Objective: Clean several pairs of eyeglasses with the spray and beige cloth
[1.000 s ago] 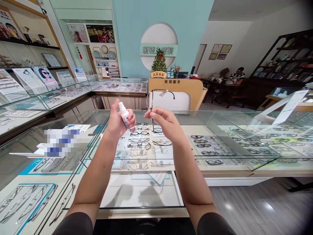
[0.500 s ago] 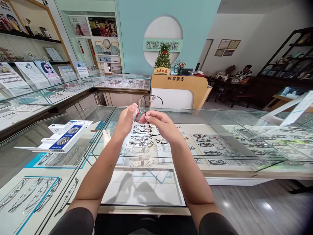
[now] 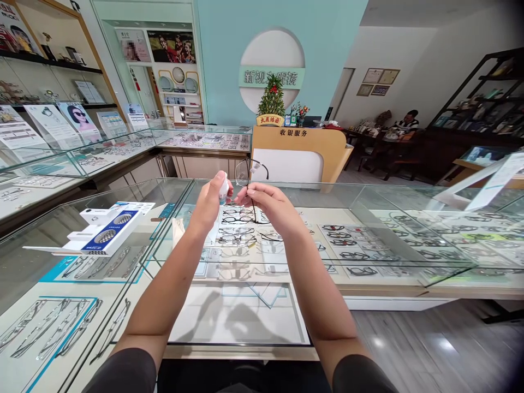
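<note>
Above the glass display counter, my right hand pinches a pair of eyeglasses with a thin dark frame. One lens points up, a small white tag hangs near it, and a temple arm hangs below my fingers. Just left of the glasses, my left hand is closed around a small white bottle, its top beside the thumb. The bottle and the eyeglasses are apart. Under the glass, rows of spectacle frames lie below my hands. The other lens is mostly hidden by my right hand.
A white display stand rests on the glass at left. A cloth-like cream item lies beside my left forearm. Further right, more frames fill the case. Behind stands a wooden cashier desk; a person sits at the far right.
The eyeglasses have turned slightly in my right hand, so the upper lens faces me more. My left hand has shifted a little left with the bottle, which shows more now.
</note>
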Available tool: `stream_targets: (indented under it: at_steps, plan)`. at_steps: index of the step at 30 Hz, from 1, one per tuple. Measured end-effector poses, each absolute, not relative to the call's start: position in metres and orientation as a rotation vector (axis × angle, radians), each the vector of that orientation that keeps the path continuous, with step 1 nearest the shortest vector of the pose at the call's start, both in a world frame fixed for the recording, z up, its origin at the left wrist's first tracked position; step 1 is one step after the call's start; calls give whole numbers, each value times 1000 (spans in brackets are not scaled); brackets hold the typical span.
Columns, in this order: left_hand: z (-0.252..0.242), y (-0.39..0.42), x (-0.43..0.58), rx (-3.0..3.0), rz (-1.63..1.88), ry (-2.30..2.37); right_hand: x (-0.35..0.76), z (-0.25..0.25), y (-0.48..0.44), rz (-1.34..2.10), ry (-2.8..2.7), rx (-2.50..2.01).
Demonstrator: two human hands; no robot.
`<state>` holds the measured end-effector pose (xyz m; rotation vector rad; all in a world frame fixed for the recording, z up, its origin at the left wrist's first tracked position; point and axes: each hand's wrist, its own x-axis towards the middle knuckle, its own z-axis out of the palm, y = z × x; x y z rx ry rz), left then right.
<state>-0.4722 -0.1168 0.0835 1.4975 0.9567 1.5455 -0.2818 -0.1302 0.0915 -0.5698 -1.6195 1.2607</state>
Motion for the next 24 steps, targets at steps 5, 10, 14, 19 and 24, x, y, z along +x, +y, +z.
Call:
stream_targets:
  at_steps: [5, 10, 14, 19, 24]
  plan:
    - [86, -120, -474, 1526, 1491, 967, -280, 91, -124, 1325, -1491, -528]
    - [82, -117, -478, 1546, 1443, 962, -277, 95, -128, 1339, -1463, -503]
    - [80, -116, -480, 1608, 1397, 966, -276, 97, -133, 1301, -1474, -522]
    - [83, -121, -478, 1685, 1379, 972, -276, 96, -133, 1280, -1484, -501]
    - [88, -128, -475, 1767, 1361, 1007, -277, 95, -130, 1247, -1475, -541]
